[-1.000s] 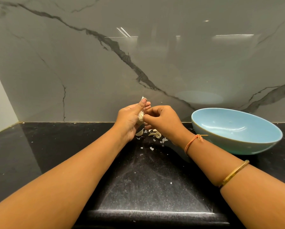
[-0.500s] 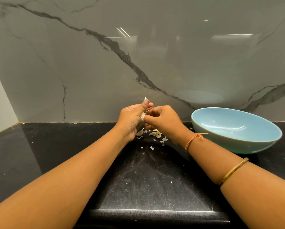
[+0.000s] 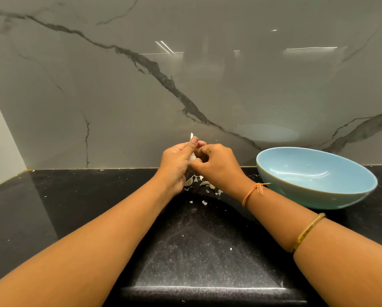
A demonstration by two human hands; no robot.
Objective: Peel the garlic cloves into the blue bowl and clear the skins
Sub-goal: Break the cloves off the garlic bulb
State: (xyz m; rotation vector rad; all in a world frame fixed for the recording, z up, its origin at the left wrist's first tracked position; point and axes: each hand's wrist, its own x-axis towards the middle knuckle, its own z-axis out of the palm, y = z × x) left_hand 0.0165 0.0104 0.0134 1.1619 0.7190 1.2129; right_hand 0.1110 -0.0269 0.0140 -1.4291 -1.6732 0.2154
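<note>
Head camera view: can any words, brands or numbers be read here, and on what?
None. The blue bowl, the garlic clove, the gold bangle, the marble wall and the black countertop carry no readable writing, label or number.

The bowl (image 3: 314,173) is pale blue inside, the tabletop (image 3: 74,207) glossy black flecked with white. The wall (image 3: 97,85) is grey marble with dark veins. The garlic clove (image 3: 192,157) and skins (image 3: 204,183) are off-white, the wrist thread (image 3: 248,194) orange, the bangle (image 3: 308,231) gold.
</note>
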